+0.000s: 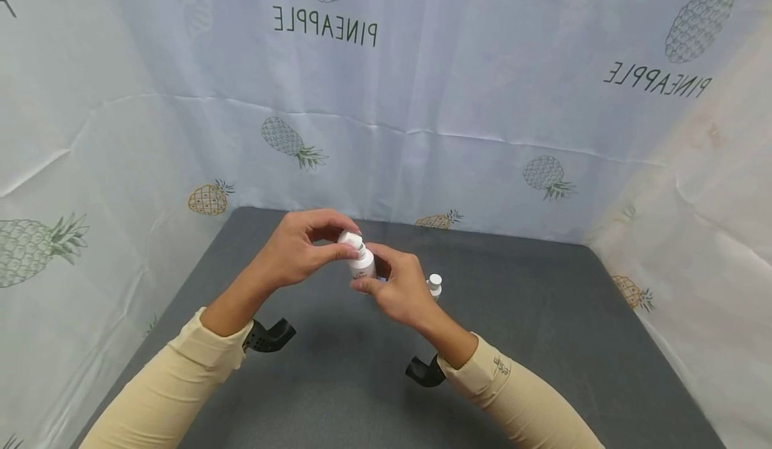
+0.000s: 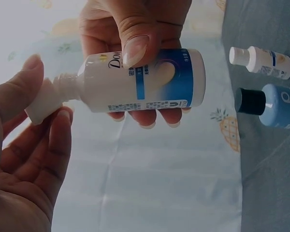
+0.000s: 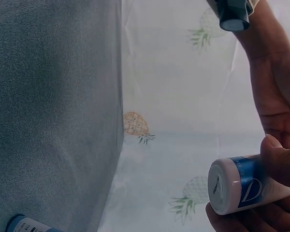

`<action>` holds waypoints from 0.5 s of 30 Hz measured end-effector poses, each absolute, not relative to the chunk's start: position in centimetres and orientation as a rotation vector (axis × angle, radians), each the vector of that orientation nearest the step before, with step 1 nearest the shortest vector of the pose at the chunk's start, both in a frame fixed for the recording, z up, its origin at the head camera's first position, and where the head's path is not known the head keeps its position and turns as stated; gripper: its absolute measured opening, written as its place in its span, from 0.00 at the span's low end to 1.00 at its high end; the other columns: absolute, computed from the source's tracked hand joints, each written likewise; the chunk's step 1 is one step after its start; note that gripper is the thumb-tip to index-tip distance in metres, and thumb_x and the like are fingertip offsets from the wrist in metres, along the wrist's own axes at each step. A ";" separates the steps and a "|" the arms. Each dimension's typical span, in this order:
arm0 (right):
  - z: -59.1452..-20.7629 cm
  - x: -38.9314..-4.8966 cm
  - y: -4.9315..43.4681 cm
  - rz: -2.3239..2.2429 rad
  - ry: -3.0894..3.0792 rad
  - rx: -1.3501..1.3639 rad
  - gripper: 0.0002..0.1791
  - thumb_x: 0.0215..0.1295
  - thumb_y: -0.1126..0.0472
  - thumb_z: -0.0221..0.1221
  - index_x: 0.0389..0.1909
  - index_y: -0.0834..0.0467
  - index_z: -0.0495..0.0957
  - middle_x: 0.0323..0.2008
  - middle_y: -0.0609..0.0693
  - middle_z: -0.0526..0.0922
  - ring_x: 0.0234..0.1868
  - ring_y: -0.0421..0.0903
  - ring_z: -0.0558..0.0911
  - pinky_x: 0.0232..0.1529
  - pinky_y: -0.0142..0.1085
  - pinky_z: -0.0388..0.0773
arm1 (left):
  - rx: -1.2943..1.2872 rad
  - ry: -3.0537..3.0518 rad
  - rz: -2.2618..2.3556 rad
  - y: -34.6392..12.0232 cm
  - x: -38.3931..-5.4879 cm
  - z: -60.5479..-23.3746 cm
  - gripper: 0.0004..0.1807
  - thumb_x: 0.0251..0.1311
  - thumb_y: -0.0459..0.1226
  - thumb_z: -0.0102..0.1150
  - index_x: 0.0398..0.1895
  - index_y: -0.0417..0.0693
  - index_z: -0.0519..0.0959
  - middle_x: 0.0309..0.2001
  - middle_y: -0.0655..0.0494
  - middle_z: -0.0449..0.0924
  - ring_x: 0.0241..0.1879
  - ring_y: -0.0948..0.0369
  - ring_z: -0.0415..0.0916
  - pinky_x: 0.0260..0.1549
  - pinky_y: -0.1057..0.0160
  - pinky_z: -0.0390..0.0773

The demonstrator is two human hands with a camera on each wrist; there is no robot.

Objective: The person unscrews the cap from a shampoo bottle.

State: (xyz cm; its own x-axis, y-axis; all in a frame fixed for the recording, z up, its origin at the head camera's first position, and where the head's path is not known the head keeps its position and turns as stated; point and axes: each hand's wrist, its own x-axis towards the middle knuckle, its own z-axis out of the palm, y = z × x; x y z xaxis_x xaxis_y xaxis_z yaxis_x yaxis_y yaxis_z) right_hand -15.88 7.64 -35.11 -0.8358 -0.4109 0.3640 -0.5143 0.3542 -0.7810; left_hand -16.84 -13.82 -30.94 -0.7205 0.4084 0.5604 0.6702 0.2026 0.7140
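Observation:
My right hand (image 1: 401, 285) grips a small white bottle (image 2: 99, 79) with a blue label, lettered "Dove" as far as it shows, around its body. The thumb and fingers of my left hand (image 1: 301, 248) pinch its white cap (image 2: 42, 102). In the left wrist view the cap sits tilted at the mouth, and the threaded neck (image 2: 66, 87) shows beside it. Whether cap and neck still touch I cannot tell. The right wrist view shows the bottle's base (image 3: 220, 188), with my right hand (image 3: 280, 166) around the body.
A second white bottle (image 1: 435, 284) stands on the grey table (image 1: 519, 342), just beyond my right hand. Beside it is a blue bottle (image 2: 279, 106) with a black cap. A curtain (image 1: 386, 167) printed with pineapples encloses the table's back and sides.

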 end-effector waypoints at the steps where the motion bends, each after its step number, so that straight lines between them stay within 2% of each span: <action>1: -35.1 -15.9 7.6 1.500 -2.500 0.852 0.26 0.60 0.66 0.74 0.60 0.58 0.82 0.46 0.55 0.90 0.43 0.46 0.90 0.42 0.30 0.86 | -1.019 -2.232 -1.531 -13.8 -16.8 -30.9 0.13 0.56 0.27 0.75 0.45 0.43 0.87 0.41 0.50 0.87 0.37 0.64 0.83 0.40 0.66 0.87; 15: -35.0 -15.7 7.6 1.529 -2.510 0.824 0.27 0.60 0.67 0.74 0.62 0.59 0.81 0.47 0.56 0.89 0.45 0.48 0.90 0.45 0.34 0.88 | -0.870 -2.272 -1.573 -13.9 -16.6 -30.9 0.15 0.54 0.29 0.78 0.46 0.42 0.87 0.43 0.48 0.88 0.38 0.64 0.86 0.39 0.66 0.87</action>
